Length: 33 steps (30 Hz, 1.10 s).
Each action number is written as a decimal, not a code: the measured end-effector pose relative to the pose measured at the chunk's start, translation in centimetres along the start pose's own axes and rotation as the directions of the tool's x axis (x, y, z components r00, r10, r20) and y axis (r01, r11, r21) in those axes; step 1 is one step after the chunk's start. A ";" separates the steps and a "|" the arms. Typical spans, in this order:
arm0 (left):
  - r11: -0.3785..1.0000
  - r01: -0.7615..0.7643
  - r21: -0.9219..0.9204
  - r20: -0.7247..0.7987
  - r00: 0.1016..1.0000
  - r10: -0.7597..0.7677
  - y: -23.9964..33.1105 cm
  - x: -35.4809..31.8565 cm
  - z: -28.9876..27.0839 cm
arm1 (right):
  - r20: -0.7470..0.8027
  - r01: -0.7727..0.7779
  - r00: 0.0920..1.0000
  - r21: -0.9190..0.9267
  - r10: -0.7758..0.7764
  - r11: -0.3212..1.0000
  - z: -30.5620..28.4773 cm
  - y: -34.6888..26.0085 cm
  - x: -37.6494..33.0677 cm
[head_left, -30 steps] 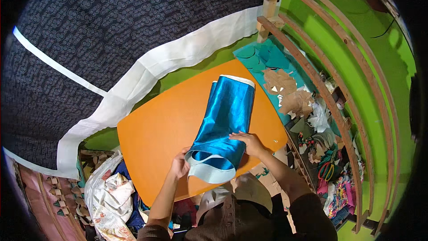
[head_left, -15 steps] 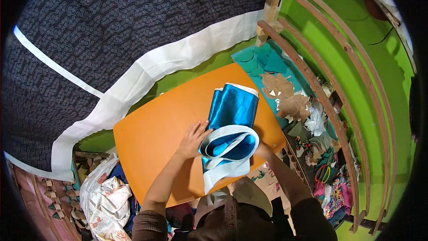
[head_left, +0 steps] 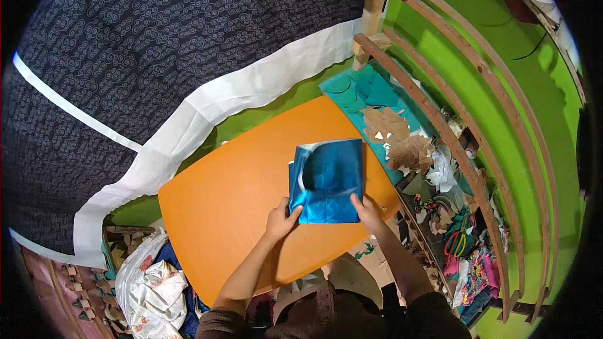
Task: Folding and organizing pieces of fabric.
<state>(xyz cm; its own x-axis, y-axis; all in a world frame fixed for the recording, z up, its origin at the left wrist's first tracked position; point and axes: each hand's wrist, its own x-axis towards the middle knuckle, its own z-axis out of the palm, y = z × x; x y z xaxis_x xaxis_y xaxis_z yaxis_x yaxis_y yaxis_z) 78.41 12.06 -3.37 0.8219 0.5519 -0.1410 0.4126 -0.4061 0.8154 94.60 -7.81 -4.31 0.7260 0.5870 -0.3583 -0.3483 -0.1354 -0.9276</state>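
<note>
A shiny blue foil sheet (head_left: 328, 181), folded over into a rough square, lies on the orange table (head_left: 226, 194). My left hand (head_left: 282, 219) presses its near left corner with fingers bent onto the foil. My right hand (head_left: 367, 209) holds down the near right corner. A white edge of the sheet's underside shows along the left fold.
Teal and brown paper cutouts (head_left: 386, 122) lie along a curved wooden shelf (head_left: 440, 132) to the right, with colourful scraps (head_left: 461, 251) below. A white plastic bag (head_left: 147, 282) sits at the lower left. Dark patterned cloth with a white band (head_left: 188, 125) spreads behind the table.
The long foil strip was rolled up from the near end and folded away from me; it now lies flat as a shorter square, both hands on its near corners.
</note>
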 end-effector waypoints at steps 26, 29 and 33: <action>0.904 -0.027 0.427 -0.517 0.813 0.268 2.9 -0.6 3.0 | -0.215 -0.196 0.968 -0.970 -0.130 0.143 3.0 -3.1 0.1; 0.569 -0.287 0.770 -0.056 0.859 0.509 3.6 0.6 1.5 | 0.054 0.010 0.824 -0.997 -0.565 -0.082 3.0 -1.9 0.5; 0.552 -0.426 0.716 0.145 0.865 0.479 3.8 2.8 1.8 | 0.455 0.296 0.754 -0.879 -0.474 -0.373 4.6 -1.3 1.8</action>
<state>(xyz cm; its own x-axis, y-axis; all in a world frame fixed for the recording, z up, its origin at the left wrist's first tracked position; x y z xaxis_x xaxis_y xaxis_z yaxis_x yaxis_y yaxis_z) 83.03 10.75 -1.69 0.9662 0.1772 0.1873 0.1590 -0.9813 0.1083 93.68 -2.90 -3.26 0.4429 0.8698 0.2174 0.8661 -0.4777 0.1470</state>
